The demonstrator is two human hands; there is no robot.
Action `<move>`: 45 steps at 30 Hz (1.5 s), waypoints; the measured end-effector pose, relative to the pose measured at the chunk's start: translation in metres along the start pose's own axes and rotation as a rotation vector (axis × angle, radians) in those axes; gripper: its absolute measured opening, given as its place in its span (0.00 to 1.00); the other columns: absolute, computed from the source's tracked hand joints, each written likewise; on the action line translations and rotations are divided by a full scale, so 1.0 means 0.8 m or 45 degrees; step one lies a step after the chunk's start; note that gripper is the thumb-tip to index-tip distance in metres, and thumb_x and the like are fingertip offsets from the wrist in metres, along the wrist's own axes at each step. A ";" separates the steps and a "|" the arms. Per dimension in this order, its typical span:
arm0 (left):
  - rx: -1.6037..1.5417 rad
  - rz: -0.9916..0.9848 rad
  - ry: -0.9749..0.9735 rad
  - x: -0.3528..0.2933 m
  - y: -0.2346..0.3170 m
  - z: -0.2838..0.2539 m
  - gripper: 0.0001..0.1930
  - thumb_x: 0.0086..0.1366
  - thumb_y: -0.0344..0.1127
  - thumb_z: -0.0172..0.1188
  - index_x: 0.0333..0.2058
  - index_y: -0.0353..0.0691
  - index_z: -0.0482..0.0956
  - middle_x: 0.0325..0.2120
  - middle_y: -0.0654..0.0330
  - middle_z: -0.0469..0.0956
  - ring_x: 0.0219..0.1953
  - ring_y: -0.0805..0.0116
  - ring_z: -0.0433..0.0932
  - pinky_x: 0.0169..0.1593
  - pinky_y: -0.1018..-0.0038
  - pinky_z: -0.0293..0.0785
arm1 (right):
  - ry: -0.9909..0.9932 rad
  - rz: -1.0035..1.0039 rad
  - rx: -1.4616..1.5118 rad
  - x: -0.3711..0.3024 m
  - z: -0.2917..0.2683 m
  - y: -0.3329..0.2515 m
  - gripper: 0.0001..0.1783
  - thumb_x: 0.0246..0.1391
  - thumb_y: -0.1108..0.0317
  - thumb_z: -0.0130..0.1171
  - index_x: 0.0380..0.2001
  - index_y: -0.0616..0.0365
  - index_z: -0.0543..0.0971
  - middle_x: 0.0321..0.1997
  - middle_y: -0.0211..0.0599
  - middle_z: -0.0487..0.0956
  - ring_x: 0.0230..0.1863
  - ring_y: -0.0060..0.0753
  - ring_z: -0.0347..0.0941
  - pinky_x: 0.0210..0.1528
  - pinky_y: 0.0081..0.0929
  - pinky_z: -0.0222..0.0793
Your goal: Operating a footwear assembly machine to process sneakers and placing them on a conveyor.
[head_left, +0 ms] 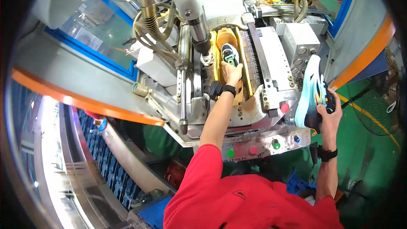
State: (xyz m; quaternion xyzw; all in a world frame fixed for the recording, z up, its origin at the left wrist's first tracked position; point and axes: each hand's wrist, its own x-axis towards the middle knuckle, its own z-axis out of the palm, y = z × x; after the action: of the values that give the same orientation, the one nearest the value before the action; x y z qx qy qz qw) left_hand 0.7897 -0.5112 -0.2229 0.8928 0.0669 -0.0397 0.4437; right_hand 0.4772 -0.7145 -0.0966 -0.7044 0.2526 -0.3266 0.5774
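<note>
My left hand [232, 74] reaches into the yellow-lined trough [224, 38] of a press machine. Its fingers close round the near end of a dark and pale green sneaker [229, 52] that lies lengthwise in there; the fingertips are partly hidden. Out to the right, my right hand [331, 114] grips another sneaker [313, 95], held toe up beside the machine. That shoe has a thick white and pale blue sole turned to the left and a dark upper with orange marks. A metal press rod [199, 34] hangs just left of the trough.
A control bar [263, 144] with green, red and blue buttons crosses the machine's front. Hoses [148, 17] and a grey box with fittings [301, 44] flank the trough. Orange-edged panels [85, 101] curve round both sides. At left runs a blue ridged belt [106, 157].
</note>
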 end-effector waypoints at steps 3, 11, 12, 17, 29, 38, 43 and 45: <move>-0.004 -0.092 -0.049 0.029 -0.001 0.025 0.35 0.51 0.35 0.65 0.55 0.27 0.61 0.52 0.36 0.71 0.56 0.41 0.69 0.58 0.58 0.66 | 0.053 -0.072 -0.223 0.029 0.004 0.015 0.29 0.42 0.70 0.62 0.51 0.65 0.72 0.45 0.35 0.76 0.45 0.26 0.72 0.52 0.23 0.66; -1.420 -0.536 -0.576 -0.088 -0.049 -0.121 0.16 0.56 0.23 0.65 0.44 0.31 0.77 0.37 0.58 0.80 0.38 0.67 0.80 0.42 0.70 0.77 | -0.475 0.016 -0.661 0.189 0.214 -0.052 0.31 0.37 0.59 0.66 0.44 0.68 0.75 0.34 0.44 0.79 0.33 0.32 0.76 0.39 0.27 0.71; -1.408 -0.552 -0.576 -0.126 -0.043 -0.157 0.16 0.57 0.24 0.65 0.45 0.31 0.76 0.37 0.59 0.79 0.38 0.68 0.80 0.42 0.70 0.77 | -0.571 -0.117 -0.656 0.199 0.248 -0.041 0.32 0.36 0.57 0.67 0.43 0.70 0.75 0.33 0.47 0.79 0.33 0.38 0.77 0.39 0.31 0.72; -1.350 -0.548 -0.348 -0.279 -0.073 -0.294 0.19 0.61 0.28 0.63 0.49 0.30 0.72 0.39 0.61 0.77 0.38 0.72 0.78 0.44 0.74 0.76 | -0.915 -0.062 -1.057 0.204 0.418 0.034 0.28 0.37 0.56 0.67 0.37 0.69 0.78 0.38 0.59 0.81 0.43 0.54 0.79 0.46 0.38 0.75; -1.189 -0.762 0.929 -0.571 -0.215 -0.355 0.18 0.60 0.22 0.57 0.50 0.35 0.73 0.41 0.50 0.77 0.44 0.54 0.77 0.48 0.66 0.72 | -0.702 -0.989 -0.917 0.084 0.452 0.119 0.32 0.48 0.67 0.57 0.58 0.65 0.64 0.48 0.61 0.75 0.45 0.57 0.77 0.46 0.48 0.73; -1.566 -0.814 0.992 -0.653 -0.197 -0.272 0.15 0.68 0.40 0.58 0.44 0.32 0.78 0.37 0.63 0.79 0.38 0.76 0.78 0.42 0.78 0.74 | -1.624 -1.075 -0.424 -0.263 0.311 0.196 0.05 0.52 0.74 0.55 0.33 0.60 0.74 0.36 0.45 0.73 0.42 0.50 0.71 0.42 0.42 0.68; -1.840 -0.863 1.266 -0.722 -0.190 -0.263 0.18 0.68 0.39 0.59 0.48 0.30 0.75 0.39 0.60 0.80 0.37 0.72 0.80 0.42 0.74 0.77 | -1.720 -1.155 -0.411 -0.273 0.337 0.290 0.05 0.50 0.73 0.56 0.33 0.59 0.74 0.37 0.45 0.73 0.46 0.52 0.68 0.49 0.45 0.65; -1.480 -0.700 1.415 -0.748 -0.198 -0.258 0.18 0.68 0.39 0.59 0.48 0.30 0.75 0.39 0.59 0.80 0.37 0.70 0.81 0.42 0.72 0.78 | -1.699 -1.241 -0.347 -0.275 0.338 0.290 0.06 0.50 0.74 0.56 0.33 0.59 0.74 0.37 0.45 0.73 0.46 0.52 0.69 0.50 0.44 0.65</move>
State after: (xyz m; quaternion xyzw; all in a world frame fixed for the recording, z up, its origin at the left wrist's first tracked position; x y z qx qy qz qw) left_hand 0.1768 -0.3023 -0.1449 0.3646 0.4994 0.3389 0.7091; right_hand 0.5403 -0.4255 -0.3934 -0.8438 -0.4377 -0.0207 0.3097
